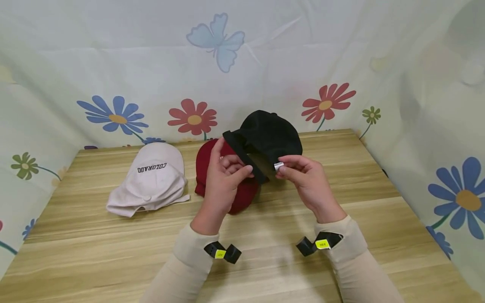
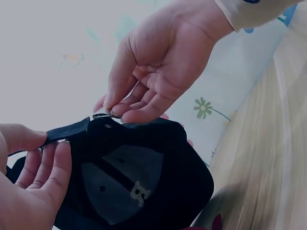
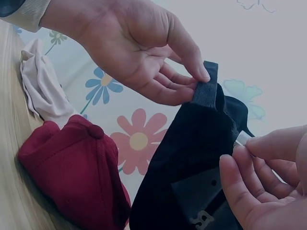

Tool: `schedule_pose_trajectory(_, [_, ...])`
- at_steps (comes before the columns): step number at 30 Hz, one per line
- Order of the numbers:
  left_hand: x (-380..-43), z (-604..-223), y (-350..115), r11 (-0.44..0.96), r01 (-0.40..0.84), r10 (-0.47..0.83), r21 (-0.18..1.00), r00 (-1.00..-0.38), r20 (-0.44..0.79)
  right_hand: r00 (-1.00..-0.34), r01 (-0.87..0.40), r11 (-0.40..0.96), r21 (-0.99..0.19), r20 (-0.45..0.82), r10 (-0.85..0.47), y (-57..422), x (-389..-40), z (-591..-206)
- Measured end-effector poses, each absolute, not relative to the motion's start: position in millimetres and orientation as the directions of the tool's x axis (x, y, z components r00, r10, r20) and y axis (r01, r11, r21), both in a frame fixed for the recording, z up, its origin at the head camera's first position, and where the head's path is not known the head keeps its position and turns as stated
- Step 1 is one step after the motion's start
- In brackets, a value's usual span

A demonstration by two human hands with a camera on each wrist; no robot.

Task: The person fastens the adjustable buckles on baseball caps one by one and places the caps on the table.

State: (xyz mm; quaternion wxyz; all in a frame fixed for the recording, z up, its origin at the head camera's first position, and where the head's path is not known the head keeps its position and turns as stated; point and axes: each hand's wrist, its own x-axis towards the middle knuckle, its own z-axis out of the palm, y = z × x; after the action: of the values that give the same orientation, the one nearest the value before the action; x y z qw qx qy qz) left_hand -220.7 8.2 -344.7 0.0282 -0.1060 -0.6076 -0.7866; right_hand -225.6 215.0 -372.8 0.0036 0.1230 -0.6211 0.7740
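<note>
A black cap [image 1: 273, 132] is held up off the table between both hands, its inside facing the wrist cameras. My left hand [image 1: 221, 181] pinches the cap's black back strap [image 2: 69, 132] between thumb and fingers. With thumb and forefinger, my right hand [image 1: 308, 181] pinches the silver metal buckle [image 1: 278, 166] at the other side of the back opening. In the left wrist view the strap's end lies close to the buckle; whether it passes through cannot be made out. Behind the left hand, a dark red cap [image 1: 242, 202] lies on the table, partly hidden.
A pale cap [image 1: 159, 176] lettered COLORADO lies on the wooden table [image 1: 94, 261] at the left, its loose strap pointing right. A white curtain [image 1: 144, 63] printed with flowers and a butterfly hangs behind the table and along both sides.
</note>
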Motion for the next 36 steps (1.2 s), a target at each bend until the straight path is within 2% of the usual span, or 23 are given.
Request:
schedule_pose_trajectory(6, [-226.4, -356.0, 8.5, -0.278, 0.147, 0.106, 0.949, -0.978, 0.182, -0.972, -0.138, -0.246, -0.959, 0.179, -0.153, 214.2, -225.3, -373.0])
schedule_pose_trajectory(11, [-229.2, -359.7, 7.5, -0.266, 0.178, 0.089, 0.947, -0.974, 0.208, -0.969, -0.126, -0.256, -0.958, 0.174, -0.173, 211.9, -223.9, -372.8])
schedule_pose_trajectory(21, [-226.7, -358.2, 7.1, -0.268, 0.245, -0.062, 0.932, -0.970, 0.237, -0.970, -0.120, -0.229, -0.966, 0.163, -0.182, 210.1, -222.7, -372.8])
schedule_pose_trajectory(28, [-225.4, -357.9, 8.4, -0.292, 0.332, -0.151, 0.897, -0.942, 0.299, -0.972, -0.121, -0.234, -0.965, 0.163, -0.170, 211.9, -222.9, -372.6])
schedule_pose_trajectory(36, [-222.8, -355.7, 7.9, -0.291, 0.367, -0.128, 0.883, -0.930, 0.345, -0.971, -0.127, -0.265, -0.956, 0.175, -0.166, 210.7, -222.8, -371.4])
